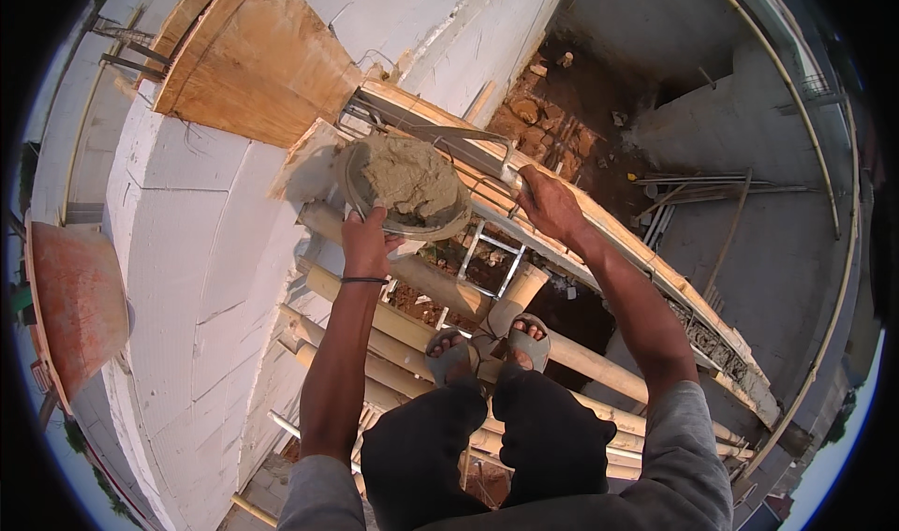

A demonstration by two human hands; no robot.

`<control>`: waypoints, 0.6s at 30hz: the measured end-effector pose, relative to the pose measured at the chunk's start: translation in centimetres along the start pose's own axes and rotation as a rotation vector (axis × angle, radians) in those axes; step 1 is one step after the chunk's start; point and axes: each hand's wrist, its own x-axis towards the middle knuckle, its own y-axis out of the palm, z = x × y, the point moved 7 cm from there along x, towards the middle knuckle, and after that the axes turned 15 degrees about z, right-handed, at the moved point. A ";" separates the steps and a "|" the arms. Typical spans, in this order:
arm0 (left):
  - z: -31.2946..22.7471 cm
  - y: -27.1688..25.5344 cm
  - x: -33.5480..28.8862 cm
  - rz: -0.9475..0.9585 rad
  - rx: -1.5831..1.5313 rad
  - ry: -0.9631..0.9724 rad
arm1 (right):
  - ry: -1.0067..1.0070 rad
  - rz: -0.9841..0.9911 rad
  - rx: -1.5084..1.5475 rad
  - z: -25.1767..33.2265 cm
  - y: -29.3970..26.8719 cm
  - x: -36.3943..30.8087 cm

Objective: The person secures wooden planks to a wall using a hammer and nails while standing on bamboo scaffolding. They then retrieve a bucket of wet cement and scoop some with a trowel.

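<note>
A round grey bucket [351, 177] full of wet concrete [412, 180] hangs over the long wooden formwork [585, 220], tilted toward it. My left hand [365, 241] grips the bucket's near rim, thumb on top. My right hand [554, 208] is closed around the handle of a trowel [511, 175]. Its thin metal shank and blade reach left, just beyond the bucket's far edge and along the formwork's far end. Part of the blade is hard to make out against the boards. At the near right end of the formwork, rough grey concrete [716, 348] shows between the boards.
I stand on several bamboo poles [599, 367] laid across a gap. Below are a metal ladder [492, 261] and brown soil [562, 100]. A white block wall [187, 278] rises at left, with a plywood form [262, 63] at its far end and a reddish tub [80, 297] beyond.
</note>
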 end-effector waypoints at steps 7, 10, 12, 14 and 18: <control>2.1 0.8 -0.3 0.125 0.060 0.178 | -0.336 -0.190 -0.674 4.7 -1.2 9.3; 2.1 1.4 0.0 0.145 0.126 0.223 | -0.354 -0.170 -0.862 5.6 -1.7 12.3; 2.1 1.4 0.2 0.138 0.168 0.209 | -0.300 -0.086 -0.944 4.7 -1.6 13.5; 2.1 1.4 0.2 0.141 0.169 0.224 | -0.193 0.061 -0.985 2.5 -1.5 13.7; 2.3 1.1 -0.2 0.120 0.124 0.285 | -0.130 0.142 -0.979 -2.0 -3.1 9.6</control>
